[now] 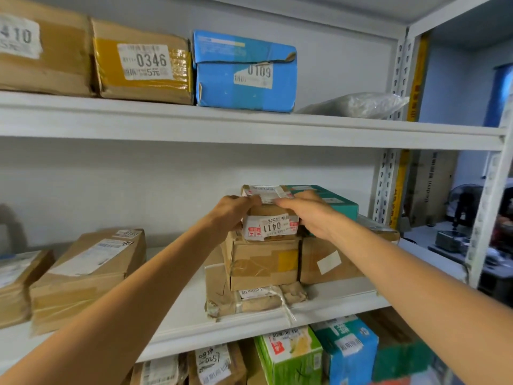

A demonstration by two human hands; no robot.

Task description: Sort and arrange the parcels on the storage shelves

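Brown kraft paper wraps the small parcel [270,218] we hold with both hands on top of the stack on the middle shelf [191,309]. Its white front label reads "0411" and "5元", both upside down from our view.

- Left hand [230,212]: fingers [249,200] curled over the parcel's top-left edge, gripping it.
- Right hand [308,215]: fingers [286,202] laid over the top-right edge, palm against the right side, gripping it.
- Under the parcel: a taped cardboard box [263,262] with a yellow patch. This sits on a crumpled paper-wrapped bundle [258,301] with a loose white strap.
- Just beside, on the right: a cardboard box with a blank white sticker [327,262], touching the stack. A teal carton [333,201] rests on it, behind our right hand.
- Left on the same shelf: a flat carton [88,273] lying tilted; its label print is too blurred to read.

Upper shelf [249,126], white painted metal, left to right:
- worn carton marked "410" [41,45], cut by the frame edge
- yellow-taped carton, "0346" and "5元" [144,62]
- dented blue box, "0109" [244,70]
- crinkled clear plastic bag [358,105]

Below: a green printed carton [288,354] and a blue-and-teal one [347,348], both barcoded.
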